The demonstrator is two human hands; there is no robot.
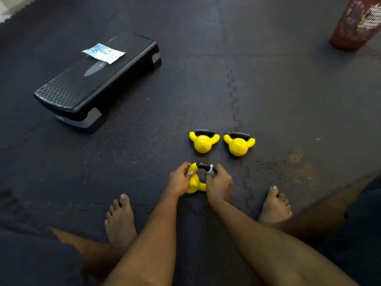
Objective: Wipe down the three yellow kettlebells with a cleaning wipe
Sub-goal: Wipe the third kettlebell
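Near kettlebell (194, 183): yellow with a black handle sleeve, in both hands between the bare feet. Whether it rested on the mat could not be told.
Left hand (179, 181): fingers were curled round the yellow left end of the handle.
Right hand (219, 182): fingers were clenched on a white cleaning wipe (211, 170) – pressed to the right end of the handle.
Second kettlebell (203, 142): upright on the floor mat (288, 89), just beyond the hands.
Third kettlebell (238, 145): upright beside the second, apart from it.
Step platform (82, 85): black, far left – a wipes packet (103, 53) lay on top.
Mesh bin (357, 23): red, at the far right.
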